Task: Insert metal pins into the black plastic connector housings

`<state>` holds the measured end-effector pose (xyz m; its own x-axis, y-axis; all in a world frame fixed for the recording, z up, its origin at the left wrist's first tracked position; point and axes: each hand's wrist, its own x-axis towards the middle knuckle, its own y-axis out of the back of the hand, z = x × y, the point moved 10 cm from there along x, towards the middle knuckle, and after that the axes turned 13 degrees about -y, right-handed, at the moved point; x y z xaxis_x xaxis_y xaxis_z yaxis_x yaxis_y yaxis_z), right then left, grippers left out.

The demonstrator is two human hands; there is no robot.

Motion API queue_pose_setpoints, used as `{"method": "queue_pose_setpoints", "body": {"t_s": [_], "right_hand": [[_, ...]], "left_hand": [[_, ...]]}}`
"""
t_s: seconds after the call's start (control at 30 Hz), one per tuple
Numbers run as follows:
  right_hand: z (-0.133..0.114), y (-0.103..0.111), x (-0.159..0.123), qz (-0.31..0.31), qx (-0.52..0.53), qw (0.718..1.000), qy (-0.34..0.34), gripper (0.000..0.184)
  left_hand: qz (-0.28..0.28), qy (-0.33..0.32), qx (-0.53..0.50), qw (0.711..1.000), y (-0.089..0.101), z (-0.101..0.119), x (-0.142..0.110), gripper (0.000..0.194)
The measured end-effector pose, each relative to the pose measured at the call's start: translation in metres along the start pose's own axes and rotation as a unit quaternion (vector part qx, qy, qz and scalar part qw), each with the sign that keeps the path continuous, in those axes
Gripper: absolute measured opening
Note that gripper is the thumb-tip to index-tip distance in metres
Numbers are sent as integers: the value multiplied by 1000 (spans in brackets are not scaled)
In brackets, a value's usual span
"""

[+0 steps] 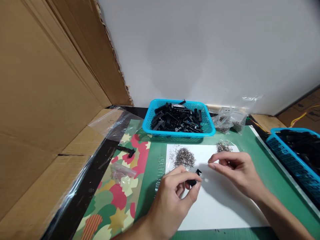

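Note:
My left hand point(176, 195) is closed around a small black plastic part point(192, 182), whose notched end sticks up past the fingers. Just right of it, my right hand point(236, 171) pinches with thumb and forefinger; a tiny thing may sit at the fingertips, too small to name. Both hands are over a white sheet of paper point(220, 210). Beyond my left hand lies a pile of small metal pieces point(185, 157). A second pile of metal pieces point(223, 146) is partly hidden behind my right hand.
At the back stands a blue basket point(178, 134) of black plastic parts. Another blue basket point(295, 163) is at the right edge. Clear bags point(236, 120) hold metal pieces. A loose black part point(127, 150) and a small plastic bag point(122, 171) lie left, beside a cardboard wall point(50, 83).

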<state>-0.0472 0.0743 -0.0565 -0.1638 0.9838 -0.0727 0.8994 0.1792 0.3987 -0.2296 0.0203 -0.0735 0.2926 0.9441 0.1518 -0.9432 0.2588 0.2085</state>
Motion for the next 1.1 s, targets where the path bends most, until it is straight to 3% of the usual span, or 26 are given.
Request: {"method": "queue_pose_setpoints", "body": {"t_s": [0.17, 0.3, 0.43, 0.53, 0.8, 1.1], "right_hand": [[-6, -17, -7, -36, 59, 997, 22, 19], [-23, -24, -17, -31, 45, 993, 103, 10], [-43, -26, -31, -32, 29, 978, 205, 11], [-47, -24, -36, -19, 31, 971, 237, 17], [-42, -34, -36, -69, 11, 970, 232, 13], [-40, -32, -26, -47, -1, 986, 161, 8]], "left_hand": [[6, -9, 1, 1000, 2, 0, 1, 28], [29, 3, -18, 999, 8, -2, 2, 32], [-7, -1, -31, 999, 2, 3, 4, 33], [-44, 2, -50, 998, -6, 6, 4, 35], [-48, 26, -111, 992, -11, -1, 4, 34], [-31, 19, -113, 993, -6, 0, 6, 30]]}}
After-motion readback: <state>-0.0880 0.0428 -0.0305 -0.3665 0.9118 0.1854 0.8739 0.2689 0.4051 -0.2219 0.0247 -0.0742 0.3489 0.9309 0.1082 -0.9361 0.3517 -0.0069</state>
